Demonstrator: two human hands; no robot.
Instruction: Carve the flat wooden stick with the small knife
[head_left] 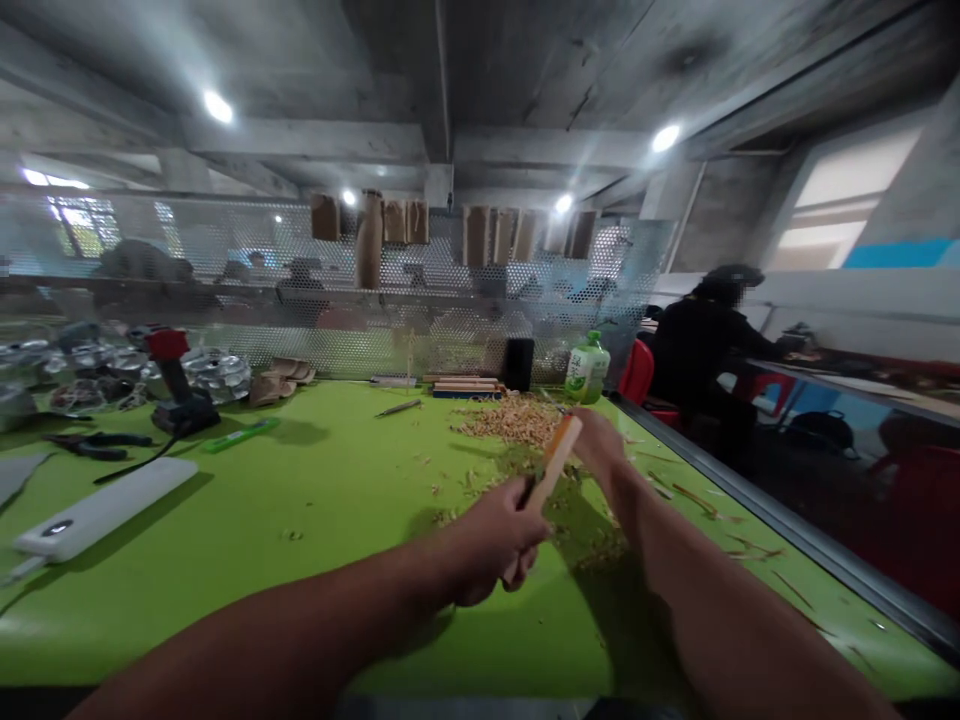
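My left hand [499, 540] is closed round the lower end of a pale, flat wooden strip [559, 465], which slants up and to the right above the table. My right hand [598, 437] is at the strip's upper end, partly behind it. It looks closed, but its fingers are blurred and mostly hidden, so what it grips does not show. A heap of wood shavings [517, 420] lies just beyond both hands, and loose curls are scattered beneath them on the green tabletop [322, 500].
A white power strip [112, 510], pliers [97, 443], a red-and-black cordless drill [176, 380] and a green box cutter [241, 435] lie at left. A green-labelled jug [587, 368] stands at the back right, before a perforated metal screen [450, 310]. Another person [712, 350] sits beyond the table's right edge.
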